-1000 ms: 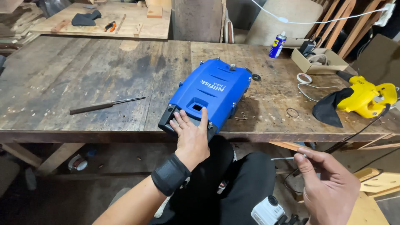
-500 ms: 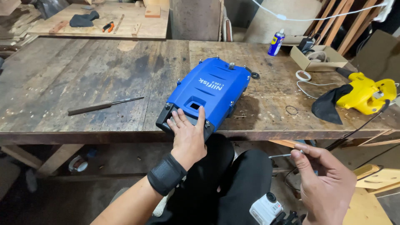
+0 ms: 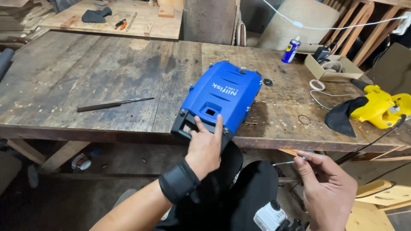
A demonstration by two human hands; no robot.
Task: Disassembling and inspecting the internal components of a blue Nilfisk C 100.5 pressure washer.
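Two fingers of left hand (image 3: 206,147) now splayed on blue housing (image 3: 222,96).

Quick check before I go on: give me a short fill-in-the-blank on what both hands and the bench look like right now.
1. The left hand presses on the near end of a machine housing whose colour is ____.
2. The right hand, below the workbench edge, pinches a thin ____ rod.
3. The power tool lying at the bench's right end is ____ in colour.
4. The spray can stands ____ the housing, farther from the person.

Missing words: blue; metal; yellow; behind
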